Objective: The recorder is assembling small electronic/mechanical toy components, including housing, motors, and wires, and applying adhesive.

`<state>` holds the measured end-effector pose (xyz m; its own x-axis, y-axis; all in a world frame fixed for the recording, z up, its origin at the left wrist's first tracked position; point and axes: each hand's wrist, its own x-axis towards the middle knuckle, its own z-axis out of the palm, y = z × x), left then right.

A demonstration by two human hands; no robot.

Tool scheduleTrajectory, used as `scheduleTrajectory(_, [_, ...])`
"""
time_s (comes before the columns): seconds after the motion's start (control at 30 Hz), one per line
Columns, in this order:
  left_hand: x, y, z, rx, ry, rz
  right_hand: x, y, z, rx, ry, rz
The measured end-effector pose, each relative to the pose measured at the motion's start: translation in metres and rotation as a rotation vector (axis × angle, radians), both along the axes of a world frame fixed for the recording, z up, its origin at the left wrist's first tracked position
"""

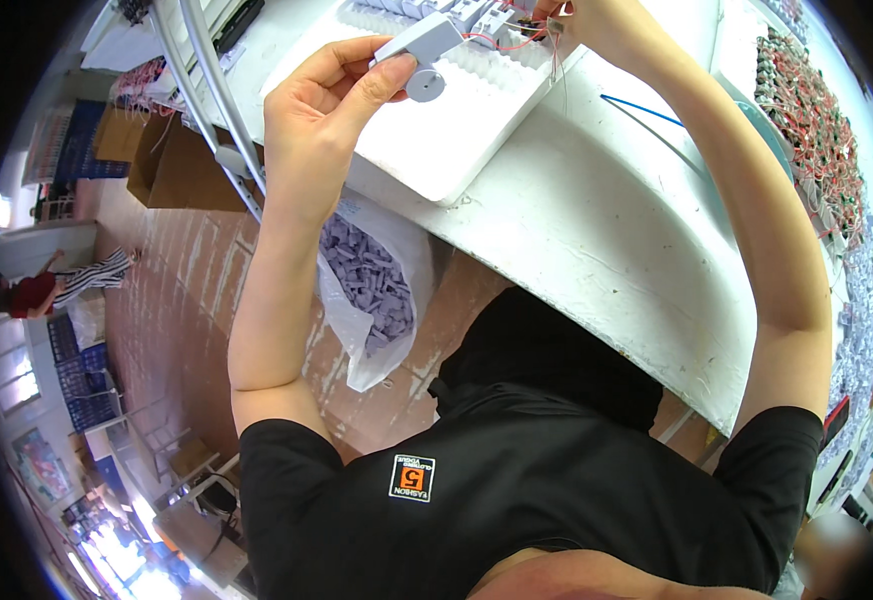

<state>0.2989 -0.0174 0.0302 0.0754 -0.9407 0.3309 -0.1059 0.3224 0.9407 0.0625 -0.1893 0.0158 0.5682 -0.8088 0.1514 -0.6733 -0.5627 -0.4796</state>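
Grey part (425, 41), held in the left hand (329, 100), points its long side toward the right hand (582, 22), which pinches thin wires (527, 44)

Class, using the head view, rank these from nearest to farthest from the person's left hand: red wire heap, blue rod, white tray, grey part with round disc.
From the left hand:
1. Grey part with round disc: held in it.
2. White tray: beneath and to the right.
3. Blue rod: farther right.
4. Red wire heap: far right.
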Motion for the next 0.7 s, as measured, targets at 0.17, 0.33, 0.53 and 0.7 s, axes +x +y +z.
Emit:
scheduleTrajectory(0.17, [0.002, 0.001, -0.003, 0.008, -0.016, 0.02, -0.003, 0.006, 0.004, -0.088, -0.049, 0.016])
scheduleTrajectory(0.33, [-0.001, 0.001, -0.002, 0.014, -0.02, 0.025, -0.006, 0.002, 0.002, 0.032, -0.305, 0.016])
scheduleTrajectory(0.53, [-0.002, 0.002, -0.001, 0.019, -0.013, 0.023, -0.008, -0.006, 0.004, -0.13, -0.227, 0.244])
scheduleTrajectory(0.7, [0.0, 0.003, -0.005, 0.037, -0.013, 0.023, -0.012, -0.018, 0.004, -0.061, -0.259, 0.387])
